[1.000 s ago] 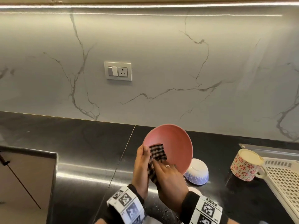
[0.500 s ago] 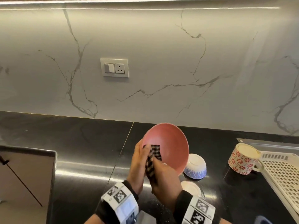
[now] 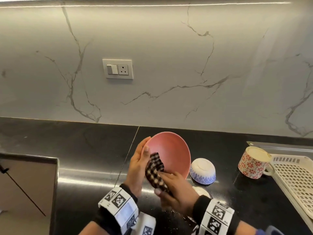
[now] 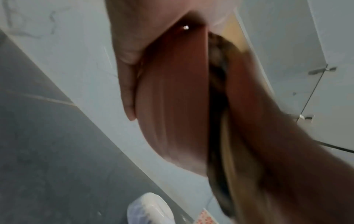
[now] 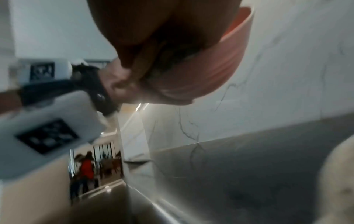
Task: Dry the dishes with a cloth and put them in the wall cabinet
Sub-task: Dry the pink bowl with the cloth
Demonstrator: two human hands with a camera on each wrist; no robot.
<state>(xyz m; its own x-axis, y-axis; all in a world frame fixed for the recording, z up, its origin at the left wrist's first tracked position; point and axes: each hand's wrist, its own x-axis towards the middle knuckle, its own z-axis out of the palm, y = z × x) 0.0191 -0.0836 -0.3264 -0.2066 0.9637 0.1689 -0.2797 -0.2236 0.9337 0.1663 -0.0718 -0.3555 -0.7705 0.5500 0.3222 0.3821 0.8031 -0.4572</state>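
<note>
A pink bowl [image 3: 171, 150] is held tilted above the black counter, its hollow turned toward me. My left hand [image 3: 141, 158] grips its left rim, thumb inside and fingers flat along the outside [image 4: 126, 75]. My right hand [image 3: 171, 187] grips a dark checked cloth [image 3: 155, 170] and presses it against the inside of the bowl near its lower rim. In the left wrist view the bowl's outside [image 4: 172, 106] fills the middle, blurred. The right wrist view shows the bowl [image 5: 220, 60] beyond my right hand's knuckles.
An upturned white and blue bowl [image 3: 202, 170] and another white dish [image 3: 201, 191] sit on the counter [image 3: 84, 150] just right of my hands. An upturned floral mug [image 3: 252, 162] stands beside a white slotted rack [image 3: 294, 180]. A beige panel [image 3: 25, 192] juts in at lower left.
My right hand has drawn the cloth down from the bowl's middle toward its lower rim. My left fingers now reach higher up the rim. The bowl stays in about the same place.
</note>
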